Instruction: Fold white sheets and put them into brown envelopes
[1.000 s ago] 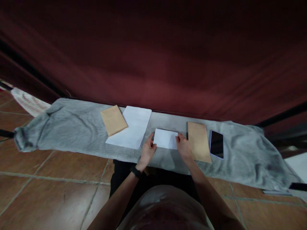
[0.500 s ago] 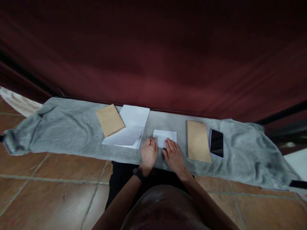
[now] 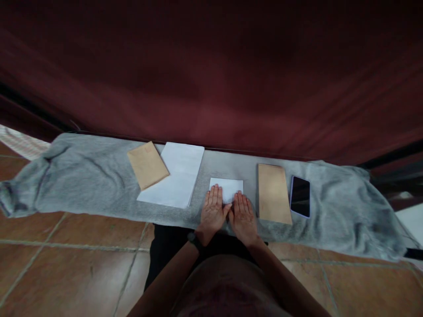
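A small folded white sheet of paper (image 3: pixel 228 186) lies flat on the grey cloth right in front of me. My left hand (image 3: pixel 213 210) rests flat over its left part, fingers straight and pointing away from me. Over the lower right part lies my right hand (image 3: pixel 243 216), palm down with its fingers stretched out. The two thumbs come close together at the paper's near edge, which the hands partly hide. To the left is a stack of larger white paper (image 3: pixel 180 176), with brown envelopes (image 3: pixel 148 165) overlapping its left side.
More brown envelopes (image 3: pixel 273 193) lie to the right of my hands, and beside them a phone (image 3: pixel 300 196) with a dark screen. The grey cloth (image 3: pixel 89 176) covers a narrow bench. Dark red fabric (image 3: pixel 211 97) hangs behind it; tiled floor (image 3: pixel 76 268) shows below.
My left hand has moved up and right, from beside the paper's lower left corner onto the paper, its fingers now flattened. The large sheet's raised near edge has settled flat.
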Available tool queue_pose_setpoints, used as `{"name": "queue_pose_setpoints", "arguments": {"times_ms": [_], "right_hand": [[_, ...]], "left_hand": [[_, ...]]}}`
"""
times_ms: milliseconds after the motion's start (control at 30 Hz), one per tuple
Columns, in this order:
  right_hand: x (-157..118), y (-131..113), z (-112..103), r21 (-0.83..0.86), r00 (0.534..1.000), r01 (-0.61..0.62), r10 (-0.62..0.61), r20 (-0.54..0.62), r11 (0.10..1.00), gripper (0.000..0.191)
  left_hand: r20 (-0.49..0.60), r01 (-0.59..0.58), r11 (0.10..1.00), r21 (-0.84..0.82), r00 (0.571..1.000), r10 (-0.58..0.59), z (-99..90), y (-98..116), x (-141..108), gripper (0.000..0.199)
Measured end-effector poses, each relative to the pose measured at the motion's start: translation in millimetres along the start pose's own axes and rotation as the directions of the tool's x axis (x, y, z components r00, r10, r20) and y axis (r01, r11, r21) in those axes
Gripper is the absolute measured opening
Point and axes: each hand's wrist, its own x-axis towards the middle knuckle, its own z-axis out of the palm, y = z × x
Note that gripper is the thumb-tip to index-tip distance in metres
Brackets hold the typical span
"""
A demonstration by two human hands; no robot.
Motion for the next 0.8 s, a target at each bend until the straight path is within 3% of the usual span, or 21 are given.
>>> {"name": "queue_pose_setpoints", "arguments": {"times_ms": [200,367,467,633,800], "right_hand": [[-11.2,8.3,-1.5,-0.004,1.000,-0.010,0.010,-0.008,1.000,0.064],[-16.4,10.8,-0.9,0.008,1.000,0.015,-0.015,-0.017,1.000,0.064],[-17.0,11.7,0.2,0.003,0.999,0.030,-0.030,-0.027,1.000,0.065],[-15.4,11.8,0.5,0.003,1.000,0.011,-0.011,-0.021,1.000,0.066],[-13.8,10.5,-1.3,0.008,1.000,0.001,0.000,-0.013,1.000,0.064]], "left_hand": [[-0.003,0.071,0.996,0.047,0.997,-0.071,-0.6,8.4,4.6,0.061],[0.088,-0.130,0.992,-0.003,0.988,0.130,3.5,21.7,22.8,0.053],[0.121,-0.185,0.982,-0.030,0.975,0.188,6.4,26.5,38.2,0.050],[0.127,-0.174,0.984,-0.042,0.976,0.178,10.0,27.0,55.4,0.050],[0.080,-0.130,0.991,-0.030,0.988,0.132,14.0,22.6,55.9,0.054]]}}
